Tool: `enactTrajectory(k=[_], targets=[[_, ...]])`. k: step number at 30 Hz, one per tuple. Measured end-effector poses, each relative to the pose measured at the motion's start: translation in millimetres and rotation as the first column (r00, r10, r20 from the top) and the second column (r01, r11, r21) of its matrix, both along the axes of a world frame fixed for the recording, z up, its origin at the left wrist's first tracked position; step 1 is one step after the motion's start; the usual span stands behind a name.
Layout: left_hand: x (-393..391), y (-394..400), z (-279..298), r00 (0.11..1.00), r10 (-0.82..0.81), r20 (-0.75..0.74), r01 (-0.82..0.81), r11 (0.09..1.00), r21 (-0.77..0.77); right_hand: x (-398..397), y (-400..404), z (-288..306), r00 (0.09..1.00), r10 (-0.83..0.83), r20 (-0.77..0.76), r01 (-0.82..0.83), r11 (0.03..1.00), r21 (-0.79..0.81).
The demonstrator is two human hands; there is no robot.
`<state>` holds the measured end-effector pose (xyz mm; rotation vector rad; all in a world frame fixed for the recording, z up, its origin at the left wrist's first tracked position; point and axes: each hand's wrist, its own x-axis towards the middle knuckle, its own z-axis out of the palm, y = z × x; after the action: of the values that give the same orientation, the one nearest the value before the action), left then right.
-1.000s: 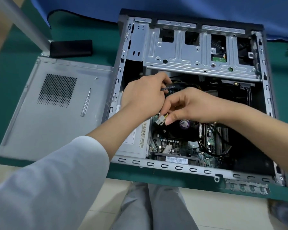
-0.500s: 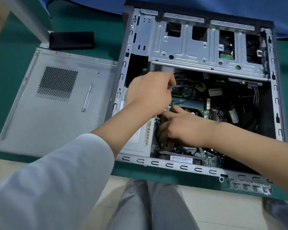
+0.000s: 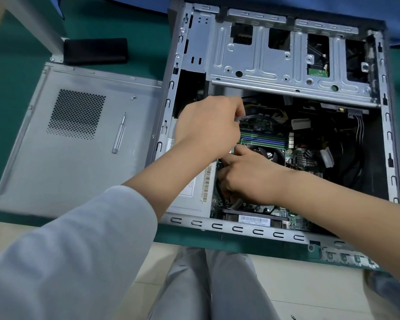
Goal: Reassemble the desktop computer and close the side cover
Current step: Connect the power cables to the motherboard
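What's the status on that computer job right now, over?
Left hand holding a flat cable aside. Right hand down on the motherboard, grip hidden. Case open; side cover off, screwdriver lying on it.

green bench (image 3: 21, 84) has the open computer case (image 3: 286, 234) lying on it, side cover (image 3: 79, 169) flat just left of it, black block (image 3: 95, 50) behind that

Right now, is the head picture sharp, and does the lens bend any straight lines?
Head view: motion blur softens the hands, left hand and right hand; the wide lens bows the case frame edges; the side cover and screwdriver look fairly clear; lighting is even.
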<state>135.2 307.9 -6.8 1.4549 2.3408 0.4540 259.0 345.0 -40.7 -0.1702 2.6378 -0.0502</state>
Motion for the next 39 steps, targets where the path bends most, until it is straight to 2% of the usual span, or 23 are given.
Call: enactTrajectory(k=[14,21,29,39], targets=[[-1.0,0.3,-0.8,0.999,-0.010,-0.031,0.010,1.000,-0.008,-7.5,-5.3,-4.0,0.994,-0.090,0.068,0.093,0.995,-0.030],[-1.0,-0.1,-1.7,0.999,0.003,-0.039,-0.003,1.000,-0.007,-2.7,0.6,-4.8,0.996,-0.065,0.054,0.069,0.995,-0.073],[-1.8,-0.3,-1.8,0.999,-0.009,-0.047,0.009,1.000,-0.007,-6.5,-1.8,-5.6,0.975,-0.187,0.117,0.204,0.966,-0.157],[-2.4,0.0,-5.1,0.999,0.008,-0.036,-0.008,1.000,0.006,-3.4,-3.5,-6.7,0.973,-0.213,0.087,0.226,0.958,-0.178]])
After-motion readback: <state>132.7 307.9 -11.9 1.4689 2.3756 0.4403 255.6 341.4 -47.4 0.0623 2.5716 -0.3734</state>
